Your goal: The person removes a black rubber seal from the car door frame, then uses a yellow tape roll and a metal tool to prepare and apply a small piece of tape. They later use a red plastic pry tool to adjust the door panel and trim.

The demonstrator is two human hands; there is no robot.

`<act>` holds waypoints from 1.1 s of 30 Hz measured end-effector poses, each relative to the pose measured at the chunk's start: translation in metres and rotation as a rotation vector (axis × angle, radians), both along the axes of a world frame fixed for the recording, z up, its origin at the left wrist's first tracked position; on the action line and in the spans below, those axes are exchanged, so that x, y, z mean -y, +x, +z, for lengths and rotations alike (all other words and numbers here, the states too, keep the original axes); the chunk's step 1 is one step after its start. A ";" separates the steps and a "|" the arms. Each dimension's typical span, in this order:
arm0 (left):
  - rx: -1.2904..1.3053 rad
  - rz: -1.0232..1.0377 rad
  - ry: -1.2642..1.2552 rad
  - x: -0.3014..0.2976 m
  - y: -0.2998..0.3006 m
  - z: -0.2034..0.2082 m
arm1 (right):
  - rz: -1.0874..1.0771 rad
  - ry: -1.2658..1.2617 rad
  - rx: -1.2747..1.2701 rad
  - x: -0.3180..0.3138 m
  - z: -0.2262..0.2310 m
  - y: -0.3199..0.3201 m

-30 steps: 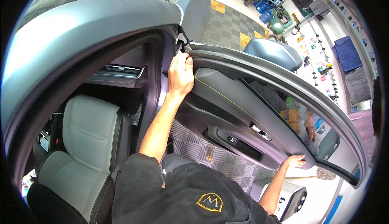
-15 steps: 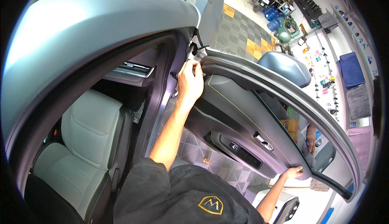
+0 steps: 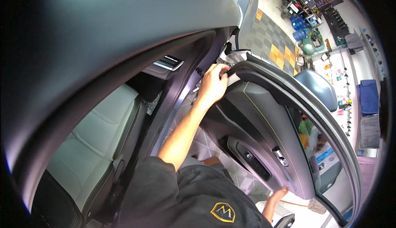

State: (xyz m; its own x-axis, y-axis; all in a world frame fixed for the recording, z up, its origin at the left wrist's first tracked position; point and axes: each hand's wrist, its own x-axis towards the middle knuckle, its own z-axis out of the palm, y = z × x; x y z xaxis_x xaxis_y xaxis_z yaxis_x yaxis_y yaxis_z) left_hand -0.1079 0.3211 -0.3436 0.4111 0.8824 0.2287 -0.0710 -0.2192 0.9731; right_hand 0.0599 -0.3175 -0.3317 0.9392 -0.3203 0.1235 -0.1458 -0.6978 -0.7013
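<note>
My left hand (image 3: 213, 83) reaches up to the front corner of an opened car door (image 3: 264, 121), beside the hinge gap. Its fingers are closed at the door's edge; what they pinch is hidden. Pale crinkled material (image 3: 236, 57) shows just beyond the fingertips, and I cannot tell whether they touch it. My right hand (image 3: 280, 193) is low by the dark door panel's rear lower part, smeared, its fingers unclear. Between the hands, the panel carries an inner handle (image 3: 280, 156) and an armrest with switches (image 3: 256, 166).
To the left is the car's doorway with a light grey seat (image 3: 99, 125) inside. The blue-grey roof (image 3: 123, 17) curves above it. A wing mirror (image 3: 317, 88) sticks out beyond the door. Farther off are a green compressor (image 3: 308, 45), blue water bottles (image 3: 300, 34) and a towel (image 3: 368, 96).
The view has shifted, so the car and door sit differently in the picture. My left hand stays at the door's front corner, where more pale material shows. My right hand has moved lower along the door.
</note>
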 end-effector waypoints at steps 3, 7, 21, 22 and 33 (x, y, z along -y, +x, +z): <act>-0.138 -0.056 0.029 0.006 -0.012 0.024 | 0.373 0.157 -0.525 -0.101 0.001 -0.092; -0.340 -0.131 0.080 0.004 -0.013 0.051 | 0.939 0.220 -0.869 -0.223 0.035 -0.120; -0.244 -0.203 0.125 -0.013 -0.012 0.046 | 1.872 0.232 -0.698 -0.426 0.144 -0.091; -0.265 -0.219 0.155 -0.015 -0.011 0.052 | 1.883 0.210 -0.583 -0.437 0.149 -0.093; 0.118 -0.160 0.134 -0.012 -0.032 0.059 | 1.780 -0.259 0.369 -0.500 0.200 -0.116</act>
